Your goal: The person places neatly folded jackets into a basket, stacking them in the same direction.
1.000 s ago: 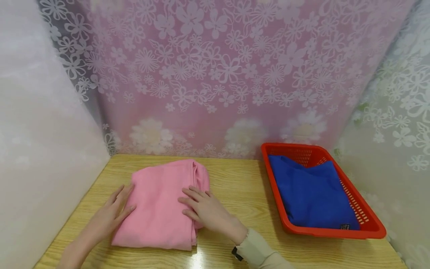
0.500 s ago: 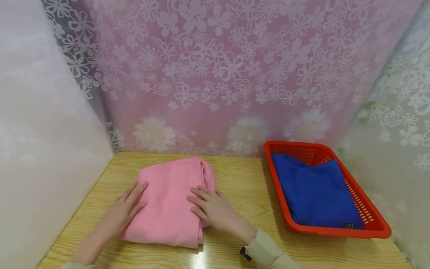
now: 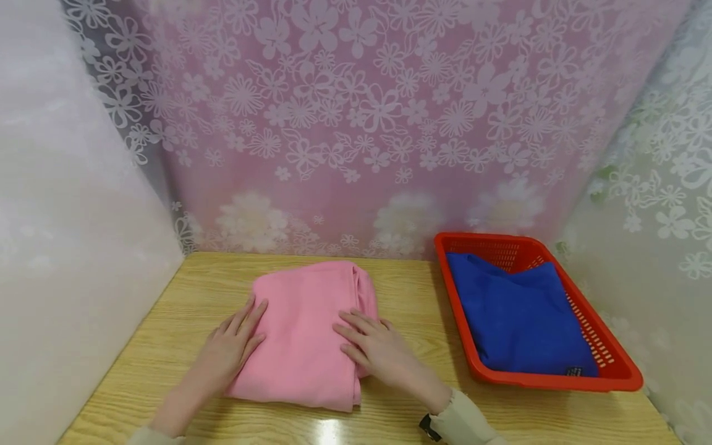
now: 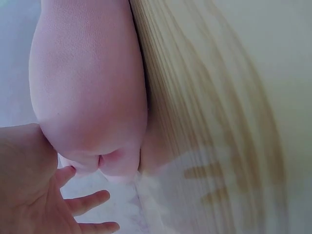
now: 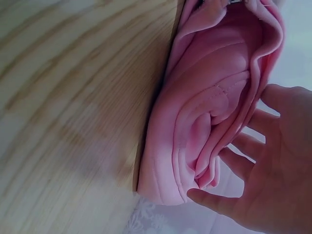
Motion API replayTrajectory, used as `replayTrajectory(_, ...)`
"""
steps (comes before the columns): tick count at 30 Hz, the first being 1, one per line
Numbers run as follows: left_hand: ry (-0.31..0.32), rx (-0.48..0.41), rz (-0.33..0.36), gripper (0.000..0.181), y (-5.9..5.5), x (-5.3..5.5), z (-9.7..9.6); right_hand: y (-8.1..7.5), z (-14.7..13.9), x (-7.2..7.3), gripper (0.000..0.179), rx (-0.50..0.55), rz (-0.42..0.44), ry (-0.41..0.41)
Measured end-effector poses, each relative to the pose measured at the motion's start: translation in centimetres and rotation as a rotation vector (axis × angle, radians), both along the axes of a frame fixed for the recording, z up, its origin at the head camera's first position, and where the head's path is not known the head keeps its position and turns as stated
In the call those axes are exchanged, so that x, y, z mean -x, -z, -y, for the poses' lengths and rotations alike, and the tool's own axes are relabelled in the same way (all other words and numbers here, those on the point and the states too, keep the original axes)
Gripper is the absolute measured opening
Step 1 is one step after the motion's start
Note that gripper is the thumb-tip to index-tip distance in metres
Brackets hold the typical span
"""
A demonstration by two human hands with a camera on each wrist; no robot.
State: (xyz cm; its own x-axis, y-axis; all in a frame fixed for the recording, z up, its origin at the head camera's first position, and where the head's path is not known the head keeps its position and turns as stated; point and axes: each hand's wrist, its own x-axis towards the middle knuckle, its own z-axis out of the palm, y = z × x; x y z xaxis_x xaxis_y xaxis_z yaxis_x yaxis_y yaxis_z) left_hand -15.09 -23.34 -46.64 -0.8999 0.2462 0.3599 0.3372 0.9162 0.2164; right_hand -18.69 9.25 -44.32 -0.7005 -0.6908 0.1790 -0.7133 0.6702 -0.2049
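Note:
A folded pink garment (image 3: 303, 334) lies on the wooden table (image 3: 406, 309), left of the middle in the head view. My left hand (image 3: 228, 346) rests along its left edge with fingers spread. On the right side of the bundle lies my right hand (image 3: 378, 349), its straight fingers on top of the cloth. In the right wrist view the pink garment (image 5: 209, 112) shows its rolled layers and seams, with the right hand's fingers (image 5: 239, 161) against the upper layer. The left wrist view shows the smooth rounded fold of the garment (image 4: 92, 83) beside the left hand (image 4: 29, 185).
A red plastic basket (image 3: 625, 371) with perforated sides stands at the right of the table. In it lies folded blue cloth (image 3: 525, 321) with a small dark label. Floral-patterned curtains (image 3: 356, 123) enclose the table at the back and sides.
The pink garment has slid to the right along the table, with both hands moving along on it. The basket and blue cloth stay in place.

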Motion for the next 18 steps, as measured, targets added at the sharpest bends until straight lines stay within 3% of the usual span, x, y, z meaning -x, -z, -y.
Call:
replayTrajectory(9,0.007,-0.009,-0.052,0.059,-0.3,0.1,-2.5,-0.2,-1.8,-0.2,0.046,0.031,0.018,0.028)
replayTrajectory(18,-0.034,-0.007,0.022,0.058,-0.7,0.2,-4.9,-0.1,-3.6,-0.3,0.044,0.046,0.018,0.07)
